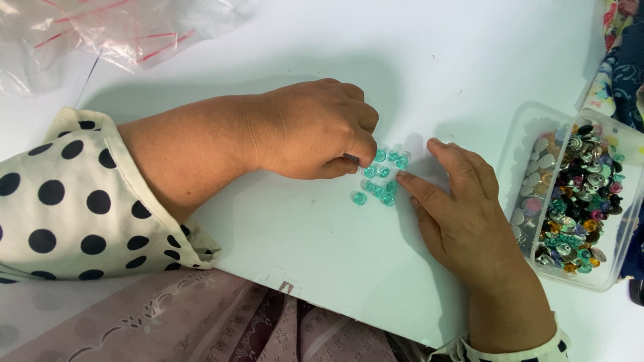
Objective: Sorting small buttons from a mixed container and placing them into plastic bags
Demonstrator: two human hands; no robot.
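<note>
On the smooth white table (429, 53), the left hand (315, 127) pinches one round translucent teal bead in a narrow grip beside a small bead cluster (381, 175). The right hand (463, 208) lies flat, fingers touching the cluster's right edge. A clear plastic tub (530, 127) of mixed glossy beads sits right.

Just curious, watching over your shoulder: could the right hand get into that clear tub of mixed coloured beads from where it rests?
Probably yes. The right hand lies flat on the white table, right beside the open, lidless tub; nothing sits between them.
</note>
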